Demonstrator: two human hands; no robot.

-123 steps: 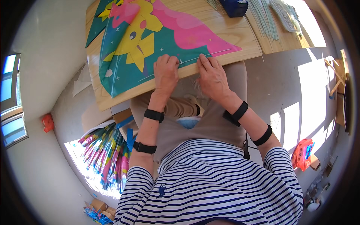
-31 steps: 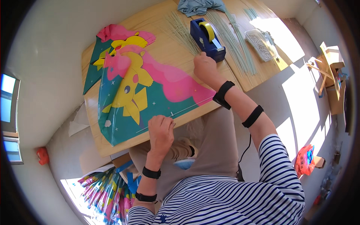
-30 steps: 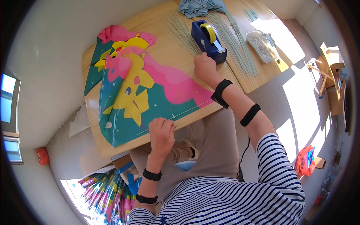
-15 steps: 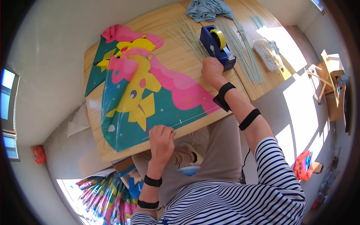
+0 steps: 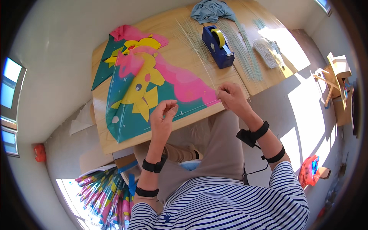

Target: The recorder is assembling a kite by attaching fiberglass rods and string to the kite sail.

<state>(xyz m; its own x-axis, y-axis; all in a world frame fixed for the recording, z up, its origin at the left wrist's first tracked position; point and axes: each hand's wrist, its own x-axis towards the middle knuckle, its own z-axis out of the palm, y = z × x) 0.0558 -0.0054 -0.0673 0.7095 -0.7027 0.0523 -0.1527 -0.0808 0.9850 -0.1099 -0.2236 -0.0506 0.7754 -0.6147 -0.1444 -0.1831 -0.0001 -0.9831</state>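
Right hand pinching a skinny rod just off the pink corner of the sheet

So the printed sheet (image 5: 165, 92), teal with pink and yellow cartoon shapes, is lying on the table (image 5: 174, 55) with its left side folded over, and its lower edge runs along the near side, right below both hands. There's a thin white rod (image 5: 199, 107) along that edge, with a small white crosspiece (image 5: 181, 112) on it.

Right hand (image 5: 234, 99) is at the sheet's pink tip. Thumb and index are pinched on the end of a thin pale rod (image 5: 211, 79), which slants up and away toward the loose bundle (image 5: 191, 36). The pink corner is just beside those fingertips.

Left hand (image 5: 161, 119) is over the near edge, at the left of the crosspiece. Its fingers are loosely curled, thumb close to the index. Can't tell if there's anything between them, or if they're actually touching the sheet.

Farther back there's a blue tape dispenser (image 5: 224, 59) with yellow tape, next to more pale rods (image 5: 245, 57), then a clear tub (image 5: 267, 53) of small bits. A crumpled grey-blue cloth (image 5: 210, 11) sits at the far edge.
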